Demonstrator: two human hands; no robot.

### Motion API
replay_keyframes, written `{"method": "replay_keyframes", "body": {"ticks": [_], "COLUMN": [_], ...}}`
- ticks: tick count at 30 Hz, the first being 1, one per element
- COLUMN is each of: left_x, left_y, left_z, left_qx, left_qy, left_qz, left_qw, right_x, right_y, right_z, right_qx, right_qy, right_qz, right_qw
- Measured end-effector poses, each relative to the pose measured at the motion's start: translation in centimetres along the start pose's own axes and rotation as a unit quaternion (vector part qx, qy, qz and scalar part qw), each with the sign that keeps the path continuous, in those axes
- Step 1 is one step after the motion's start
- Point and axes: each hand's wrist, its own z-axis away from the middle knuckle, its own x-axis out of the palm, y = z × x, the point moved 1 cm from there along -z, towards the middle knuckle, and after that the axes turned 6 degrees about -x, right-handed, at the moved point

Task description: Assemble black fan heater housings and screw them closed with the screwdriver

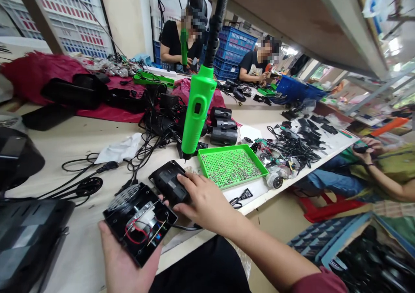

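My left hand (128, 265) holds an opened black plastic housing (142, 223) from below, its inside facing up. A motor, red wires and a small circuit board show inside it, with a round grille at one end. My right hand (202, 200) has its fingers over a black plastic cover (170, 181) just beyond the housing, the thumb at its near edge. Above the cover hangs a green electric screwdriver (197, 111), its tip pointing down and touched by neither hand. A green tray (201, 161) of small screws lies to the right.
Black cables (142, 141) and several dark cylindrical parts (223, 135) lie behind. Wired parts and plugs (292, 141) are heaped to the right. A larger black casing (30, 236) stands at the near left. Co-workers sit across the bench and at right; a shelf (292, 29) runs overhead.
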Motion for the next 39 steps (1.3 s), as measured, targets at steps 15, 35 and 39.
{"method": "replay_keyframes", "body": {"ticks": [15,35,39], "left_x": [0.2,-0.4,-0.7], "left_y": [-0.3,-1.1,-0.9], "left_z": [0.2,-0.2,-0.2], "left_qx": [0.014,0.001,-0.007], "left_qy": [-0.012,-0.016,-0.044], "left_qz": [0.011,0.052,0.059], "left_qw": [1.0,0.999,0.997], "right_x": [0.8,0.2,0.5], "right_y": [-0.4,-0.8,-1.2], "right_z": [-0.4,5.3,5.1], "right_qx": [0.071,0.033,0.026], "right_qy": [-0.025,0.217,0.217], "right_qz": [-0.044,-0.239,-0.209], "right_qw": [0.996,0.946,0.953]}}
